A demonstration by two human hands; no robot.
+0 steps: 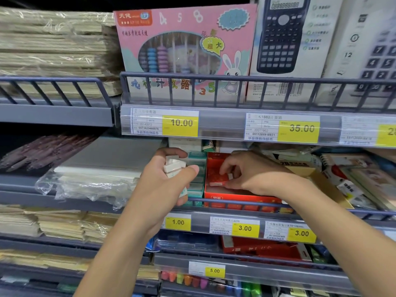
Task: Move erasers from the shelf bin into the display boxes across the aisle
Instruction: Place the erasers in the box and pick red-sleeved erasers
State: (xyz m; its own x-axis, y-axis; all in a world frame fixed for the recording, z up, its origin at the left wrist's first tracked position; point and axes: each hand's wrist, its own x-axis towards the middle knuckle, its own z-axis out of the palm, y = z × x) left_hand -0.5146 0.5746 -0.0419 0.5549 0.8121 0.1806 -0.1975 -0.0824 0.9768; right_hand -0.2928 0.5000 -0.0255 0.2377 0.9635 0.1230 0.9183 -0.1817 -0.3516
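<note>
The grey shelf (pixel 64 113) holds a red box (pixel 235 192) beside a teal box (pixel 196 168); the left hand (pixel 169 181) grips a stack of white erasers (pixel 174 166) before the teal box; the right hand (pixel 246 170) reaches into the red box, fingertips pinching one eraser (pixel 217 183).

gap: low slot | above: price rail (pixel 222 125) | front: wire guard (pixel 235 203)

Even overhead store light, dim under each shelf (pixel 235 213), glare on plastic wrap (pixel 70 185), edges bowed and softly blurred throughout.
</note>
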